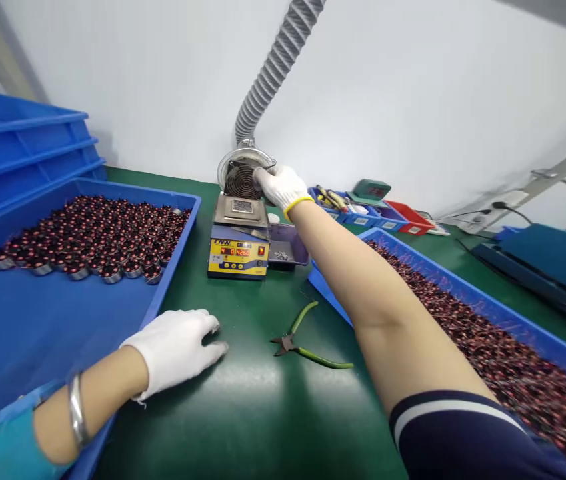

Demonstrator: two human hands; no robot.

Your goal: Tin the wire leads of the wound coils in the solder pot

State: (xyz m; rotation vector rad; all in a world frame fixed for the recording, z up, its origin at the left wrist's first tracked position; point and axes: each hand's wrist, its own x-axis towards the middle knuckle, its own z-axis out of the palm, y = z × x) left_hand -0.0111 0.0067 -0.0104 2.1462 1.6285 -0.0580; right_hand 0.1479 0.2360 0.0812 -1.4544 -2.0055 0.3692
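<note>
My left hand (180,350), in a white fingerless-looking glove, hovers over or rests on the green table beside the left tray. Its thumb and fingers are apart and nothing is in them. My right hand (280,185), in a white glove with a yellow cuff, reaches to the dark spiral grille (241,181) in the fume hood (269,159). Its fingers are bent together at the grille's right edge; what they grip is hidden. Below stands a yellow-fronted solder pot (237,257) with red digits and a metal top. Green-handled cutters (287,343) lie open between my arms.
A blue tray (155,303) at left holds many small round wound parts. Another blue tray (463,303) at right holds many reddish wired parts. A purple bin (295,240) sits beside the pot; tool bins (363,219) stand behind. A grey hose (280,63) hangs above.
</note>
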